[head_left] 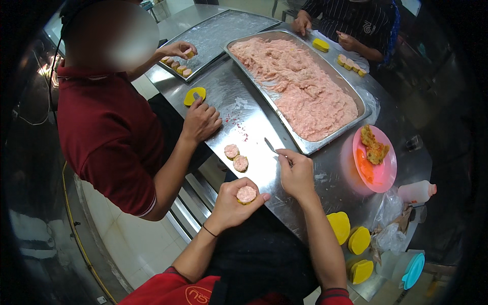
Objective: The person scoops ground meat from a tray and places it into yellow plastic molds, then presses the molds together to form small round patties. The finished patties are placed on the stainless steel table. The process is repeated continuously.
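The left hand (235, 204) cups a filled dumpling (246, 194) in curled fingers, just off the near edge of the steel table (239, 109). The right hand (296, 173) is closed around a small knife (271, 146), its blade pointing toward the near rim of the big tray of pink mince (297, 86). Two finished dumplings (236, 157) sit on the table near its front edge, between a co-worker's hand (201, 121) and the knife.

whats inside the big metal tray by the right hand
The big metal tray is nearly filled with pink minced paste, a small yellow bit on top. The tray's bottom is covered, so anything beneath stays hidden.
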Demonstrator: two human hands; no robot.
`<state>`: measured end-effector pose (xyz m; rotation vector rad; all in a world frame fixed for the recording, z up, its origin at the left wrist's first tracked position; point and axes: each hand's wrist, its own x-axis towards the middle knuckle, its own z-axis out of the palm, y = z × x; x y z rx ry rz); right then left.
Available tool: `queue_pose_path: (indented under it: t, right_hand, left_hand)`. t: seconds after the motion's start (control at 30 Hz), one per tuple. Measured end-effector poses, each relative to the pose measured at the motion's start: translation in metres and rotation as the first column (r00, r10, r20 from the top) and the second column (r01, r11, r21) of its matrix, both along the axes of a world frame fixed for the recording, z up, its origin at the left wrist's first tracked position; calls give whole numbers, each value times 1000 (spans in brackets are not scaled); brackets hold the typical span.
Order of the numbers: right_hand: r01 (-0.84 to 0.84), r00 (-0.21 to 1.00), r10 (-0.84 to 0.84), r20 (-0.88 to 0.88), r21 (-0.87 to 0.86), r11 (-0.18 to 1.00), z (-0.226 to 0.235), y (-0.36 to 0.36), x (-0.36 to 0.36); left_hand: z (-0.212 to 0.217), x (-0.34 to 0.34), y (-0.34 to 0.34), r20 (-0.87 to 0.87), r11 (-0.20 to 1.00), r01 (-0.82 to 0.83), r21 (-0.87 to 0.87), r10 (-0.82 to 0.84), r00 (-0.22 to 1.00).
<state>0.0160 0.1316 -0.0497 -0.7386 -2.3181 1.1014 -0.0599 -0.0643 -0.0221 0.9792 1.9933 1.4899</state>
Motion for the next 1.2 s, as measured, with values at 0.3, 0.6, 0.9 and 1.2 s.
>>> queue_pose_path:
  t: [0.3,0.6,0.9,1.2]
  right_hand:
    - [-153,981,26,-191,-694,703,26,3,29]
    - [-383,917,367,-159,-84,920,81,-23,71]
    - [-397,899,424,-105,210,893,88,-28,80]
    - [-380,905,414,-103,245,892,86,-27,87]
  left_hand:
    - [4,-2,4,-6,999,-2,49,2,1000]
    - [6,-6,14,-129,995,-53,79,63,990]
    - [4,-3,17,-78,996,-72,-56,67,995]
    - [10,2,21,-129,994,-100,-40,94,987]
